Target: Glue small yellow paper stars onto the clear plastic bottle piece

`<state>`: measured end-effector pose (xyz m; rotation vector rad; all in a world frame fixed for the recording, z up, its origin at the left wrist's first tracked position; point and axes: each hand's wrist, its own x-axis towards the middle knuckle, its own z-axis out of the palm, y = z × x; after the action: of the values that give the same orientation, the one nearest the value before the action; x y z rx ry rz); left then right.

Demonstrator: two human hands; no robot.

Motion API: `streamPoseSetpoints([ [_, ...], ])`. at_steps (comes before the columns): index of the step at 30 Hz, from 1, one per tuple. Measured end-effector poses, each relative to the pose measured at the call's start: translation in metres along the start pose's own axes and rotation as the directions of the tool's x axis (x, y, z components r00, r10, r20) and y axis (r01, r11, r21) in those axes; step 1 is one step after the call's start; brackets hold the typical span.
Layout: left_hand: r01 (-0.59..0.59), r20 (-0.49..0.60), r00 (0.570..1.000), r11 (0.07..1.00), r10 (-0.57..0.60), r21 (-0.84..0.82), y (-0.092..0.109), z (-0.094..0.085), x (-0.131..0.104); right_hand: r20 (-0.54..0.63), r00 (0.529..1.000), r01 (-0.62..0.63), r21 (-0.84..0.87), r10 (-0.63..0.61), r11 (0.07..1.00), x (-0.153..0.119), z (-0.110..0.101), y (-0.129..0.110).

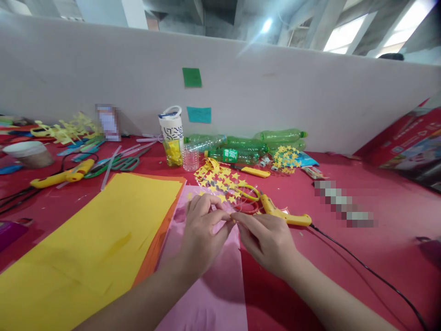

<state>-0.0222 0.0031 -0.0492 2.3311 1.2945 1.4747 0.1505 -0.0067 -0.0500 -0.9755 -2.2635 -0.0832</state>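
Observation:
My left hand (206, 230) and my right hand (267, 234) meet fingertip to fingertip above the pink paper (206, 303). Pinched between them is a tiny yellow paper piece (233, 218); the fingers cover most of it, so its shape is unclear. Just beyond the hands lies a pile of yellow paper stars (217, 179). A yellow hot glue gun (285, 215) rests to the right, behind my right hand, its cord running toward the lower right. Scissors with yellow and red handles (253, 193) lie between the stars and the glue gun.
Yellow sheets (113, 230) over orange ones cover the left. Green plastic bottles (244, 147), a clear cup (190, 158), a white tumbler (171, 126) and a yellow cutter (255, 172) stand or lie behind. Another glue gun (65, 175) and green scissors (120, 164) are at left.

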Motion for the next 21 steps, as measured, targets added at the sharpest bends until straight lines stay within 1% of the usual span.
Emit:
streamPoseSetpoints([
  [3,0.001,0.012,1.0,1.0,0.0,-0.004,0.001,-0.001,0.002,-0.01,1.0,-0.006,0.012,0.007,1.0,0.001,-0.001,-0.001],
  [6,-0.01,0.004,1.0,1.0,0.009,0.024,-0.001,-0.003,0.002,-0.079,0.996,-0.031,0.04,0.034,0.999,0.001,-0.005,-0.002],
  [9,-0.033,-0.022,0.999,0.996,0.035,0.085,-0.003,-0.006,0.002,-0.13,0.987,-0.082,0.067,0.09,0.994,0.001,-0.01,0.001],
  [11,-0.048,-0.02,0.999,0.992,0.051,0.12,-0.005,-0.008,0.002,-0.145,0.982,-0.113,0.068,0.122,0.991,0.001,-0.014,0.005],
  [15,-0.034,0.021,0.999,0.982,0.031,0.185,-0.004,-0.015,0.004,-0.173,0.972,-0.151,0.047,0.157,0.987,0.003,-0.018,0.01],
  [17,-0.029,0.022,0.999,0.977,0.025,0.21,-0.002,-0.019,0.005,-0.176,0.968,-0.173,0.054,0.18,0.984,0.004,-0.018,0.01],
  [21,-0.036,0.012,0.999,0.981,0.035,0.192,0.002,-0.028,0.007,-0.173,0.965,-0.18,0.1,0.195,0.979,0.005,-0.012,0.006],
])
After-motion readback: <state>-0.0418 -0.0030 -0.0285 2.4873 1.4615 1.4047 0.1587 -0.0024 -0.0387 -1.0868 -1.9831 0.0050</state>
